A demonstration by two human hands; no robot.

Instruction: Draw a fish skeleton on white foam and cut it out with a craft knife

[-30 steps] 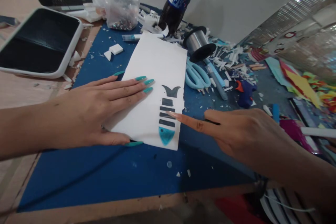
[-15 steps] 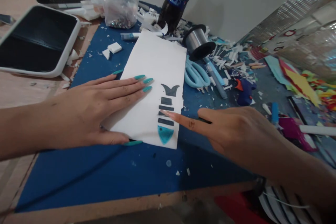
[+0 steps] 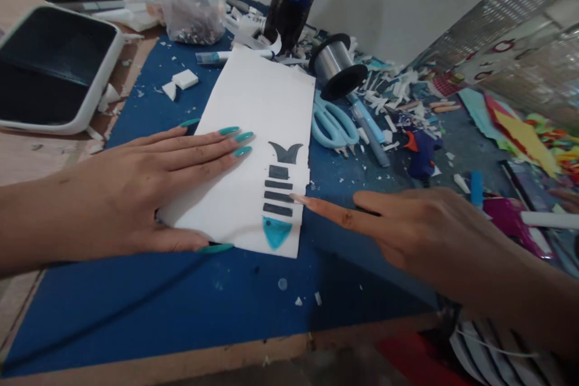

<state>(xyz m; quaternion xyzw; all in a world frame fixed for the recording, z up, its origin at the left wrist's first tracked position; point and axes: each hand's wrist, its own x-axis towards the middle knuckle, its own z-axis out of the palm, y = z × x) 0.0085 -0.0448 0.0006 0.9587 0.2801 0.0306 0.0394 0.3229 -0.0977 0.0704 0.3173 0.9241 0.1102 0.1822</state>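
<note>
My left hand [image 3: 154, 178] lies flat, its fingers stretched out, pressing on a white sheet [image 3: 257, 96] of paper or thin foam. A fish skeleton design [image 3: 278, 210] shows near the sheet's right edge: a teal head, several dark grey bars and a dark grey tail. My right hand [image 3: 407, 217] points from the right. Its index fingertip touches the sheet at the right end of one bar; the other fingers curl under, partly hidden, and I see nothing held. Just beyond the sheet's right edge lie light blue scissors [image 3: 335, 126].
A blue mat [image 3: 149, 307] covers the table under the sheet. Behind stand a dark soda bottle [image 3: 289, 9], a wire spool [image 3: 337, 66] and a clear bag [image 3: 192, 12]. A phone [image 3: 49, 66] lies left; a blue glue gun [image 3: 423, 154] and scattered white scraps [image 3: 398, 87] lie right.
The right index fingertip slid left along the bars, then back to their right end. My left hand stays flat on the sheet. The whole view has shifted slightly.
</note>
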